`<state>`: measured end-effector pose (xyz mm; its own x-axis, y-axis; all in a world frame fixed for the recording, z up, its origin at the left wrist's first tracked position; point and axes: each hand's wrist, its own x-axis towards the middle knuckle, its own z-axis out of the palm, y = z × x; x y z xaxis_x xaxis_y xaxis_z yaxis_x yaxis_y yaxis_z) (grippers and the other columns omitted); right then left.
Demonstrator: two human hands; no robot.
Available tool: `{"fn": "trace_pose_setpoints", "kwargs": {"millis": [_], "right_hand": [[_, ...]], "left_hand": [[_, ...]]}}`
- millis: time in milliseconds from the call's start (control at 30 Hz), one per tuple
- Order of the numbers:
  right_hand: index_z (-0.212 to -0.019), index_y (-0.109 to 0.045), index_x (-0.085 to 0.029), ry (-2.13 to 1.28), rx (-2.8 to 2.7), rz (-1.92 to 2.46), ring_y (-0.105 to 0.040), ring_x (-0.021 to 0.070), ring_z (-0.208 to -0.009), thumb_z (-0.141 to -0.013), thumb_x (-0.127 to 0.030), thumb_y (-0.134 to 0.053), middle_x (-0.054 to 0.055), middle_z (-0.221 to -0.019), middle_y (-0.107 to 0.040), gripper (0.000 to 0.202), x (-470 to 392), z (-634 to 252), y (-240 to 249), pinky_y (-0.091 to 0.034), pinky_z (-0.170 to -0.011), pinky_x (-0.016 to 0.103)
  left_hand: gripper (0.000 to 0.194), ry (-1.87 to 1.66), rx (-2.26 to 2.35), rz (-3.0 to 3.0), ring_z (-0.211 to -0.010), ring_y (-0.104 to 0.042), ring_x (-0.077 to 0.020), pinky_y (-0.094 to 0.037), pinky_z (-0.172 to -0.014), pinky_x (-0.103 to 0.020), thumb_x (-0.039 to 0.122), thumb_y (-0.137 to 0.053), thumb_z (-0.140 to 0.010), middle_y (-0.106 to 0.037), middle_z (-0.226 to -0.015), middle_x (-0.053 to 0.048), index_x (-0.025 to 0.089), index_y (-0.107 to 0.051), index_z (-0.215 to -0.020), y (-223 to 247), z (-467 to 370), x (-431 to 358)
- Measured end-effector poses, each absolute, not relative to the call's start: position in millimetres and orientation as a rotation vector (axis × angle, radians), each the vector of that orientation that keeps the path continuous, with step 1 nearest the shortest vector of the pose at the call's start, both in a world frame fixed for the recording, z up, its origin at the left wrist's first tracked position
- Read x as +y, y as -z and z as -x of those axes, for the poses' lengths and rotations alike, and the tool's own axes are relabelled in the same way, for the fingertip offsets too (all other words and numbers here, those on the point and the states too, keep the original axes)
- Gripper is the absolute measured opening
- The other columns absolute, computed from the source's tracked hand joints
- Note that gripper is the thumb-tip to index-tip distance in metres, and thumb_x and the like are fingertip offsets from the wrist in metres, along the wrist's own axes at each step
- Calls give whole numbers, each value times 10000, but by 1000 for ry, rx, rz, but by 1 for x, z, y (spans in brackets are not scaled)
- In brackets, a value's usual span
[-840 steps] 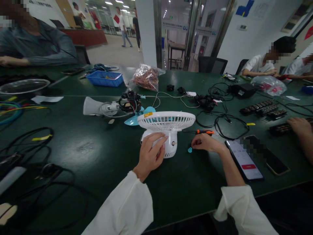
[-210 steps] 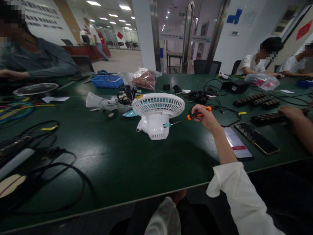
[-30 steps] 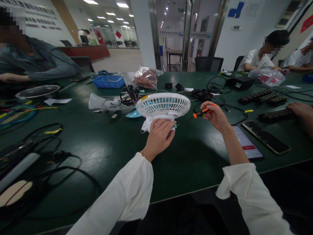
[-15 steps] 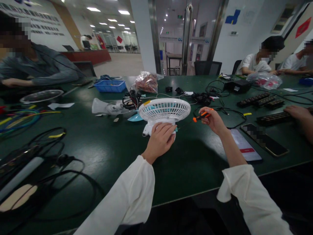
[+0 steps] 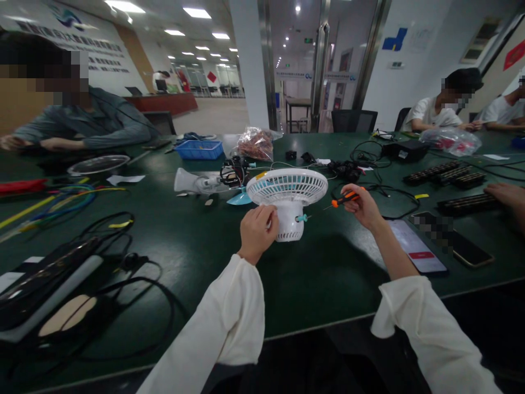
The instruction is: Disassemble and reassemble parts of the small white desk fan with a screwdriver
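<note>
A white fan head (image 5: pixel 289 216) stands grille-up and motor housing down on the green table, with a teal knob (image 5: pixel 302 218) on its right side. My left hand (image 5: pixel 257 232) is closed at the left side of the housing, fingers curled against it; what exactly the fingertips grip is partly hidden. To the right, my right hand (image 5: pixel 363 207) holds an orange and black screwdriver (image 5: pixel 346 197), its thin shaft pointing left, apart from the fan. Behind the fan head lie a white fan stand (image 5: pixel 194 182) and a light-blue blade (image 5: pixel 239 198).
A blue basket (image 5: pixel 199 150) and a bag of reddish-brown pieces (image 5: pixel 255 144) stand farther back. Black cables and a power strip (image 5: pixel 45 268) lie on the left. Two phones (image 5: pixel 422 249) lie at the right, near dark strips (image 5: pixel 430 173). Several people sit around the table.
My left hand has moved from the front of the housing to its left side, uncovering the housing and knob. The screwdriver has drawn back from the knob. The camera view has shifted slightly.
</note>
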<state>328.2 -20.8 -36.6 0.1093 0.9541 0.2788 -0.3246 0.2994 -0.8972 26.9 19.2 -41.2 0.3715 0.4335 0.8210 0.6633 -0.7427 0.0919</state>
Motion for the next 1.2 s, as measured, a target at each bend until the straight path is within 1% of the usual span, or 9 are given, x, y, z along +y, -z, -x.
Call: {"fn": "trace_pose_setpoints", "kwargs": {"millis": [133, 267, 400, 600, 733, 867, 1067, 1200], "right_hand": [[-774, -650, -172, -1117, -995, 774, -226, 52, -403, -794, -378, -612, -84, -442, -278, 210, -20, -327, 39, -200, -400, 177], [-772, -642, -180, -1112, -972, 790, -229, 54, -409, -758, -340, -614, -82, -455, -291, 164, -21, -325, 38, -207, -400, 175], [-778, -645, -185, -1090, -957, 811, -268, 61, -427, -707, -294, -612, -74, -476, -327, 134, -21, -325, 36, -251, -413, 176], [-786, -645, -188, -1059, -974, 803, -312, 64, -470, -678, -280, -604, -46, -585, -409, 148, -23, -326, 34, -293, -425, 184], [-799, -648, -189, -1038, -1015, 796, -316, 70, -479, -668, -269, -578, -37, -605, -422, 168, -25, -325, 33, -310, -426, 189], [-786, -648, -190, -999, -1042, 806, -326, 71, -480, -666, -272, -568, -25, -641, -467, 167, -28, -324, 29, -322, -425, 199], [-779, -652, -194, -1000, -1093, 821, -351, 75, -486, -671, -273, -562, -14, -668, -487, 161, -31, -322, 25, -317, -429, 214], [-776, -663, -192, -971, -1092, 800, -371, 73, -490, -677, -251, -570, -9, -692, -501, 147, -31, -322, 26, -310, -432, 215]], "left_hand": [[202, 1199, -1226, 2416, -585, -557, -129, -366, -578, -245, 275, -418, -900, -630, -695, -13, 186, -600, -906, 46, -21, 25], [203, 1179, -1385, 2436, -531, -535, -123, -325, -533, -237, 332, -418, -917, -576, -618, 21, 200, -573, -912, 47, -19, 30], [184, 1219, -1451, 2542, -507, -501, -120, -310, -520, -242, 355, -432, -912, -519, -592, 43, 211, -546, -914, 47, -19, 33], [139, 1307, -1402, 2658, -522, -488, -113, -338, -548, -238, 335, -444, -902, -471, -598, 61, 214, -508, -924, 47, -16, 36], [129, 1333, -1326, 2736, -532, -469, -113, -339, -557, -240, 328, -460, -888, -450, -610, 64, 212, -495, -931, 46, -13, 36], [136, 1311, -1281, 2781, -551, -463, -111, -333, -570, -242, 340, -468, -893, -427, -623, 67, 212, -487, -934, 44, -11, 36], [258, 1263, -1209, 2927, -657, -487, -126, -383, -618, -252, 386, -445, -914, -471, -748, 38, 201, -449, -1094, 45, -13, 38], [351, 1182, -1201, 2914, -701, -492, -142, -415, -653, -270, 424, -457, -908, -486, -806, 13, 187, -436, -1166, 48, -14, 40]]}}
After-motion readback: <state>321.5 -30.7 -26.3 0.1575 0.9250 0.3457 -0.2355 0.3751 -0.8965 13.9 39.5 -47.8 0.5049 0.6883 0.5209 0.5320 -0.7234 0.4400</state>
